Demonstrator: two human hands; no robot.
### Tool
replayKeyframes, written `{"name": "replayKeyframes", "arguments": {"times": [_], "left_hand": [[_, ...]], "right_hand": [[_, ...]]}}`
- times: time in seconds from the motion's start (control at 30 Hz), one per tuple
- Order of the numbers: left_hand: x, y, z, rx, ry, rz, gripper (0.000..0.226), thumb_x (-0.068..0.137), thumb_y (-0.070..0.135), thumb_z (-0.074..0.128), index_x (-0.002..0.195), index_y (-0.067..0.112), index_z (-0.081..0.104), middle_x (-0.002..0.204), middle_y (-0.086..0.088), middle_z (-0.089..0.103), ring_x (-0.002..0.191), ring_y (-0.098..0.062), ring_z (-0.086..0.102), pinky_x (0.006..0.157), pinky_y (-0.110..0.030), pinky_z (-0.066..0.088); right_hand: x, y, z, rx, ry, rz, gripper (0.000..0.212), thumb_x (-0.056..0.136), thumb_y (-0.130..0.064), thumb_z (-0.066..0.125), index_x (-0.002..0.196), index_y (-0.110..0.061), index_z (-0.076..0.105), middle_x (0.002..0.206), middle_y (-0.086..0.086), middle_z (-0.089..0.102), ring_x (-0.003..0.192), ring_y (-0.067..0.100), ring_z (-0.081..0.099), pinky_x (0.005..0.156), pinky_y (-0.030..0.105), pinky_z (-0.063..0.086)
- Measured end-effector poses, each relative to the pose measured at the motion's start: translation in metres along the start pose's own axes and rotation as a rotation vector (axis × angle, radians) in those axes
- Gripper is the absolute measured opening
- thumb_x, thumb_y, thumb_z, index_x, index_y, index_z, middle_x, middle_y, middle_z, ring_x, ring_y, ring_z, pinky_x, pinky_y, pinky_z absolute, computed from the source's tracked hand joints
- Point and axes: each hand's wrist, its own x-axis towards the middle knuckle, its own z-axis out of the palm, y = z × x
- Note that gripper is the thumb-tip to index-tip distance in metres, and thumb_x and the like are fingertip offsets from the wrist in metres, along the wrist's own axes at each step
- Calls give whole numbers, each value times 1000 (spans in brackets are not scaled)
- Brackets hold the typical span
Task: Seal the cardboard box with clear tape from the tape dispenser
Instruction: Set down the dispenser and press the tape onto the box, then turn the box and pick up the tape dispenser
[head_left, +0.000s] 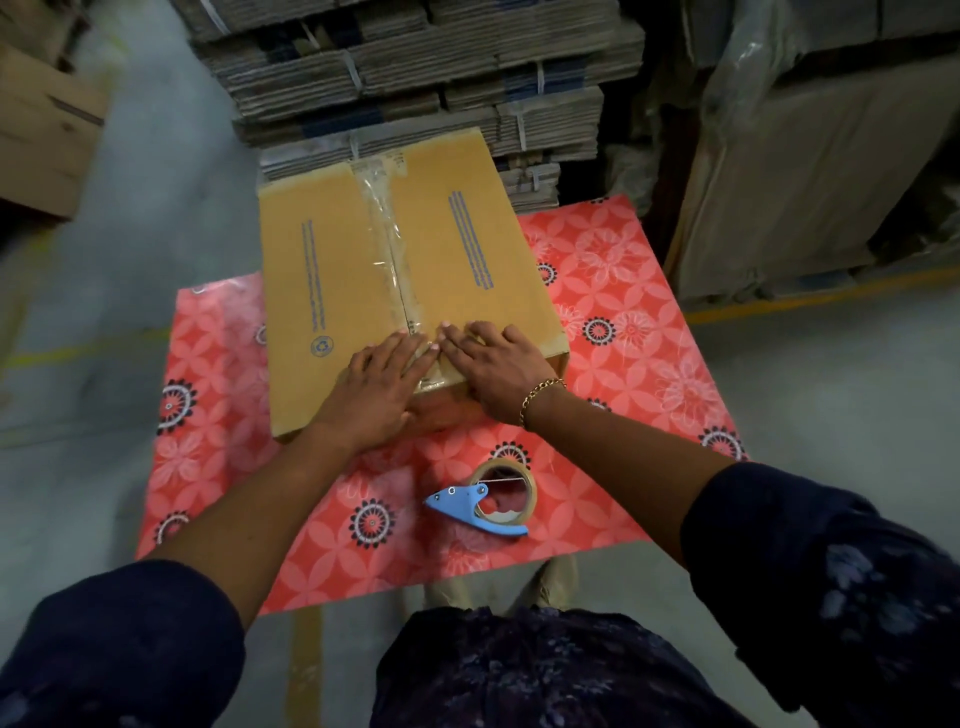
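A brown cardboard box (332, 291) with blue print lies on a red flowered table (623, 322). Its top flaps are closed, and a strip of clear tape (387, 234) runs along the middle seam from the far edge to the near edge. My left hand (382, 389) lies flat on the near end of the box, left of the seam, fingers spread. My right hand (493, 364), with a gold bracelet at the wrist, presses flat just right of the seam at the near edge. The blue tape dispenser (480, 506) with its roll of clear tape lies on the table in front of the box, untouched.
Bundled stacks of flattened cardboard (415, 67) rise behind the table. More cartons stand at the left (47, 130), and wrapped goods at the right (810, 156). A grey concrete floor (156, 208) surrounds the table, with a yellow line at the right.
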Motion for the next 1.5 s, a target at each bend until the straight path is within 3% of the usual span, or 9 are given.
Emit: {"name": "replayKeyframes", "arguments": {"times": [0.2, 0.37, 0.53, 0.67, 0.77, 1.0, 1.1, 1.37, 1.5], "left_hand": [[-38, 31, 0, -115, 140, -320, 99, 74, 41, 73, 157, 20, 24, 166, -5, 25, 150, -31, 26, 113, -56, 30], [-96, 62, 37, -234, 241, -450, 92, 83, 46, 57, 160, 19, 17, 169, -8, 13, 156, -30, 13, 119, -58, 19], [-134, 89, 70, -625, 193, -692, 83, 84, 52, 60, 155, 18, 33, 162, -9, 31, 146, -32, 30, 109, -56, 33], [-127, 65, 61, -1156, 485, -1155, 73, 84, 38, 59, 147, 7, 42, 151, -22, 43, 139, -39, 39, 114, -50, 34], [-116, 32, 38, -1299, 715, -1341, 69, 87, 38, 55, 145, 2, 42, 147, -24, 44, 136, -37, 42, 112, -41, 33], [-75, -47, 28, -1631, 499, -1128, 75, 76, 59, 67, 138, 18, 53, 140, -6, 61, 123, -24, 60, 107, -41, 47], [-64, -60, 46, -1789, 468, -1018, 50, 73, 30, 78, 120, 19, 63, 115, -5, 73, 101, -25, 70, 91, -35, 54], [-124, -122, 33, -1834, 536, -1012, 36, 91, 3, 65, 124, 13, 60, 106, -4, 71, 77, -8, 71, 65, -22, 56], [-150, -161, 36, -1845, 528, -1034, 26, 91, 2, 63, 112, 16, 65, 111, -10, 70, 86, -20, 69, 91, -43, 54]], "right_hand": [[-40, 17, -12, 147, -26, -65, 69, 88, -36, 52, 152, -19, 32, 163, 1, 28, 149, 24, 26, 115, 42, 28], [-99, 7, 9, 245, 204, 0, 38, 87, -39, 53, 118, -19, 65, 128, 1, 64, 116, 27, 57, 90, 39, 44], [-124, -11, 55, 814, -98, 440, 47, 88, -41, 63, 131, -23, 55, 120, -4, 68, 93, 19, 67, 72, 28, 44], [-109, 0, 56, 1201, 237, 942, 46, 92, -37, 62, 130, -11, 54, 129, 11, 63, 105, 27, 63, 90, 36, 48], [-86, 28, 30, 1308, 390, 977, 60, 92, -50, 56, 139, -13, 48, 144, 11, 52, 122, 31, 55, 100, 45, 48], [-17, 66, -4, 1264, 91, 816, 81, 79, -71, 61, 145, -28, 41, 143, 0, 53, 125, 26, 55, 102, 49, 48], [-12, 55, -6, 1244, 144, 802, 63, 91, -37, 67, 145, -17, 42, 134, 1, 56, 116, 24, 58, 95, 38, 50], [18, -21, -8, 1182, 173, 718, 65, 84, -47, 68, 141, -24, 48, 135, 0, 62, 117, 22, 62, 101, 46, 50], [47, -58, -9, 1200, 143, 676, 74, 78, -54, 64, 144, -28, 44, 139, -1, 59, 123, 22, 59, 103, 46, 48]]}}
